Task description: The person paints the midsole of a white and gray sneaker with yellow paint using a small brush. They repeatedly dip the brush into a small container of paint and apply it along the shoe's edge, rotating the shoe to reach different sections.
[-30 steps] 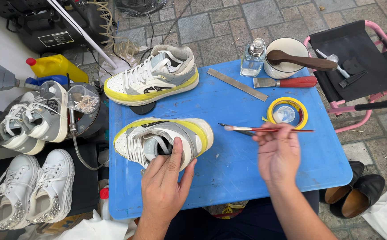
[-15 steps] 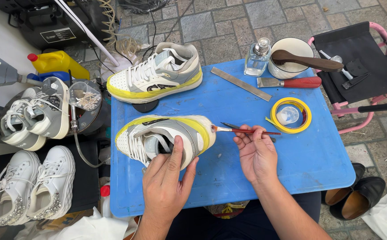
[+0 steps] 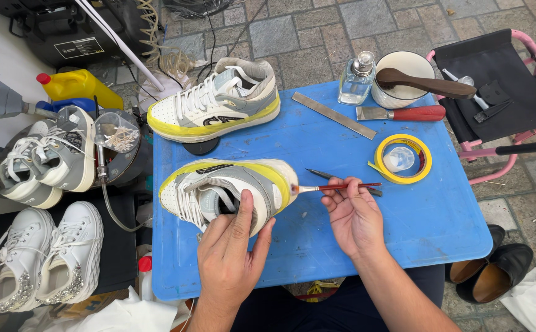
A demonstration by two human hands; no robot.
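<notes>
Sneaker (image 3: 228, 190), grey mesh with yellow-taped sole, lies on blue surface (image 3: 440, 227); left hand (image 3: 231, 246) clasps its collar. Right hand (image 3: 354, 215) pinches thin brush (image 3: 339, 187), bristles touching the sneaker's heel.

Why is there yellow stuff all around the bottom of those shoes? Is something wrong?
Nothing looks spilled or broken. Both sneakers, near and far, have yellow tape around their soles. The right hand holds a thin brush to the near sneaker's heel.
</notes>
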